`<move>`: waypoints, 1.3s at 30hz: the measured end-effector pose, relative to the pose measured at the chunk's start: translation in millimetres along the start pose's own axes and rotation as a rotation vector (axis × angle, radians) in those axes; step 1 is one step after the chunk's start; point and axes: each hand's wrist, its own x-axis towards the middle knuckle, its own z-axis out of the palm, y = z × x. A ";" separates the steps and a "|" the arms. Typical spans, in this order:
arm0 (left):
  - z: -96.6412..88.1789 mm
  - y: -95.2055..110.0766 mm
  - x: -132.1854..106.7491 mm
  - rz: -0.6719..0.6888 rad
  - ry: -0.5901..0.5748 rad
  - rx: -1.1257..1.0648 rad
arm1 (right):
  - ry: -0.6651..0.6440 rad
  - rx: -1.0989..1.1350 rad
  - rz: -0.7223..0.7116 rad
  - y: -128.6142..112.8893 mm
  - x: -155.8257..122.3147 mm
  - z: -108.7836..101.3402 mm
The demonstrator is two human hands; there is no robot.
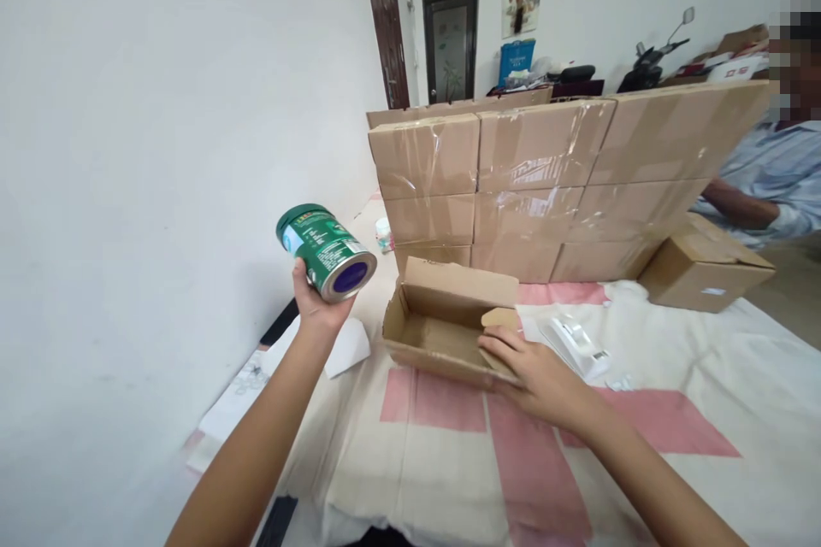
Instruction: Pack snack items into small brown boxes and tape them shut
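A green tin can (324,248) with a dark green lid is held up on the left by my left hand (319,308). It lies tilted, its metal base with a blue disc facing right and towards me. An open cardboard box (436,363) rests on the cloth-covered table, and its visible interior holds nothing. My right hand (529,363) grips the box's right end, fingers over the edge by a raised flap (501,319) and thumb low on the outside.
Stacked taped cartons (532,188) form a wall behind the box. A white device (577,346) lies to the right, near another carton (705,265). White paper (350,348) and a small white jar (383,232) are at left. Another person's arm (744,205) shows at far right.
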 end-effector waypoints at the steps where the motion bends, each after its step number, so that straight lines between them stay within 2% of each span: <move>1: 8.5 -2.8 -8.1 0.009 -0.013 0.031 | 0.010 0.004 0.004 -0.2 -2.4 -3.2; 5: 40.4 3.6 -28.0 0.058 -0.217 0.224 | 0.105 0.034 0.048 1.8 -6.9 -11.0; 9: 68.2 21.9 -39.3 0.273 -0.409 0.651 | 0.448 0.202 0.013 18.5 -3.0 -0.1; 11: 83.9 24.1 -43.9 0.366 -0.602 0.956 | 0.553 0.249 -0.048 27.2 3.5 9.4; 14: 103.6 13.6 -45.9 0.372 -0.947 1.304 | 0.539 0.201 -0.182 34.0 14.9 19.3; 15: 107.1 8.0 -44.7 0.362 -1.033 1.380 | 0.526 0.185 -0.218 34.9 17.5 21.2; 17: 108.8 -2.9 -39.5 0.359 -1.134 1.491 | 0.498 0.171 -0.254 35.8 19.3 24.3; 20: 102.6 -12.5 -28.9 0.335 -1.179 1.606 | 0.462 0.134 -0.280 37.1 13.7 30.2; 24: 91.6 -16.8 -18.8 0.291 -1.151 1.663 | 0.443 0.102 -0.275 37.2 3.0 37.7; 32: 70.6 -29.4 -19.2 0.378 -1.215 1.718 | 0.321 0.083 -0.231 20.9 9.4 26.7; 34: 68.8 -30.0 -19.5 0.381 -1.189 1.711 | 0.360 0.061 -0.230 16.6 10.7 30.5; 39: 68.3 -26.6 -19.6 0.320 -1.098 1.659 | 0.591 0.025 -0.335 15.4 5.7 47.0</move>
